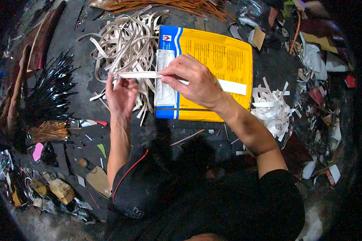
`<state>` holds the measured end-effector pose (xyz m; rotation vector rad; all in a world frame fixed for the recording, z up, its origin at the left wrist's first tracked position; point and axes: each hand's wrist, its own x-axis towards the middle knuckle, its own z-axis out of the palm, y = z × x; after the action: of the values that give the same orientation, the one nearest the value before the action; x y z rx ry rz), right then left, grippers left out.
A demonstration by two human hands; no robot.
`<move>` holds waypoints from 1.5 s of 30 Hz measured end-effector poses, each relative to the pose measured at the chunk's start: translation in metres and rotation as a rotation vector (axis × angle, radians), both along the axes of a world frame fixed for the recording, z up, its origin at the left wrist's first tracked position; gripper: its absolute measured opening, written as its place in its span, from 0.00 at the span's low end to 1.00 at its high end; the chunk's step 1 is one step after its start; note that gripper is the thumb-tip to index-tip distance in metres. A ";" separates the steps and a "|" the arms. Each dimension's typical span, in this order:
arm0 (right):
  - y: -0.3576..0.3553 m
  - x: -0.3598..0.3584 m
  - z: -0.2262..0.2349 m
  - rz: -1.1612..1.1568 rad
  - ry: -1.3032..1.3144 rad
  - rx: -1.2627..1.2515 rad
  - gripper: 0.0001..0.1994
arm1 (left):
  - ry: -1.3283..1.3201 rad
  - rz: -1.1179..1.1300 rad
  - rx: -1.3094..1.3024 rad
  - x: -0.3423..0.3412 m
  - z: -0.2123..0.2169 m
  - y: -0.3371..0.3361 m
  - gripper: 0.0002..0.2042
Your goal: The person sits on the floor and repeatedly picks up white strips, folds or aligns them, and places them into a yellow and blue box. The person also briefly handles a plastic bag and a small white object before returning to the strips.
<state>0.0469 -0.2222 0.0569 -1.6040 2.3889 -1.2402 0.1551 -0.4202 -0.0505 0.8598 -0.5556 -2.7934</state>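
Note:
A narrow white strip is stretched almost level between my two hands. My right hand pinches it at its right part, with thumb and forefinger together, above a yellow and blue flat package. My left hand has the strip's left part at its fingertips, palm turned up and fingers curled; it is slightly blurred. Just beyond my left hand lies a tangled heap of long off-white strips. On the package are a greyish-white pad and a flat white piece, partly hidden by my right hand.
A pile of short white strips lies right of the package. Black bristle-like strands and a brown bundle are at the left. Long orange-brown strands lie at the far edge. Mixed scraps cover the right side.

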 end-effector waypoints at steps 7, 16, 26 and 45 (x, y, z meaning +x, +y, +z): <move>-0.001 0.002 -0.004 0.005 0.028 -0.019 0.08 | -0.115 -0.244 -0.477 -0.002 0.056 0.046 0.11; -0.003 -0.004 -0.006 0.016 0.029 -0.037 0.07 | -0.055 -0.195 -0.417 -0.006 0.005 0.016 0.08; -0.004 -0.005 -0.005 0.009 0.072 -0.054 0.06 | 0.132 -0.107 0.003 -0.002 0.040 0.018 0.16; -0.005 -0.007 -0.002 0.090 0.040 -0.012 0.06 | -0.105 -0.141 -0.417 -0.002 0.005 0.012 0.09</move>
<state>0.0398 -0.2268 0.0545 -1.7353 2.3074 -1.2201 0.1533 -0.4087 -0.0453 0.9030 -1.2045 -2.6076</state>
